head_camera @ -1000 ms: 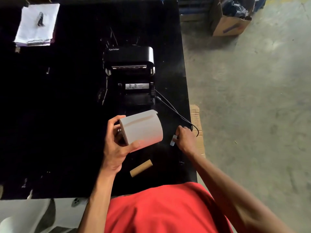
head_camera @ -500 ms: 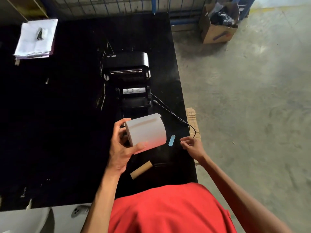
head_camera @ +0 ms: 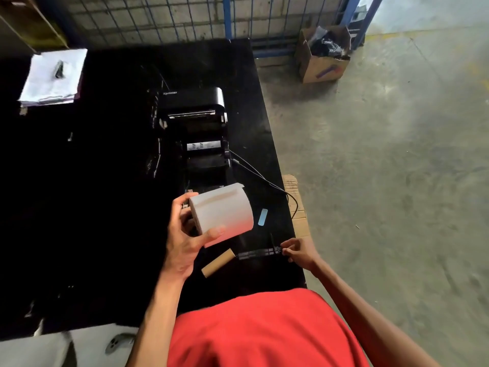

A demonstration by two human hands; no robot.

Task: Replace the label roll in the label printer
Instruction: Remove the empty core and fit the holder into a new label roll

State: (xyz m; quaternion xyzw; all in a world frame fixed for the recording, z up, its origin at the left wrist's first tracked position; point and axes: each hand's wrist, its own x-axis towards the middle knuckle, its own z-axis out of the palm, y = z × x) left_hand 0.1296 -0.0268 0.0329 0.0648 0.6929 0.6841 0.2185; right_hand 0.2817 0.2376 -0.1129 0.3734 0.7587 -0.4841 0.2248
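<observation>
A black label printer (head_camera: 195,120) stands open on the black table (head_camera: 92,207), its lid tipped back. My left hand (head_camera: 182,239) grips a full white label roll (head_camera: 222,213) in the air just in front of the printer. A bare brown cardboard core (head_camera: 218,262) lies on the table below the roll. To its right lies a thin black spindle rod (head_camera: 258,252), and my right hand (head_camera: 297,251) pinches its right end near the table's right edge. A small blue strip (head_camera: 263,217) lies on the table right of the roll.
A black cable (head_camera: 264,178) runs from the printer over the table's right edge. A stack of white papers (head_camera: 53,78) sits at the far left. A cardboard box (head_camera: 322,56) stands on the concrete floor to the right, and a wire fence runs behind the table.
My right hand let go of the blue strip, which now lies on the table, then moved down to the black spindle rod and pinched its end. The left hand keeps holding the roll.
</observation>
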